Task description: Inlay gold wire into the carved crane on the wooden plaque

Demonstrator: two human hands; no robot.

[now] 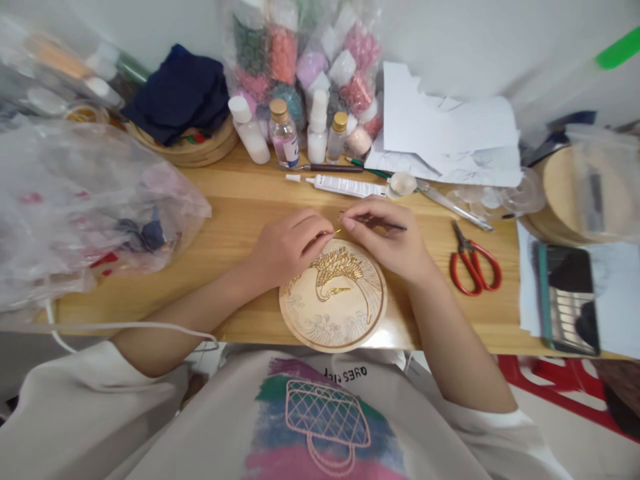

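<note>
A round wooden plaque (334,313) with a gold wire crane design lies at the table's near edge. My left hand (287,247) rests on its upper left rim, fingers pinched on a short gold wire strip (336,232). My right hand (387,240) sits over the upper right rim, closed on a thin dark tool (393,227) whose tip meets the gold strip between the two hands.
Red-handled scissors (473,261) lie to the right. A white glue tube (345,185), small bottles (283,133) and bags of coloured material stand behind. A plastic bag (75,200) fills the left; papers (445,137) and a box (567,297) occupy the right.
</note>
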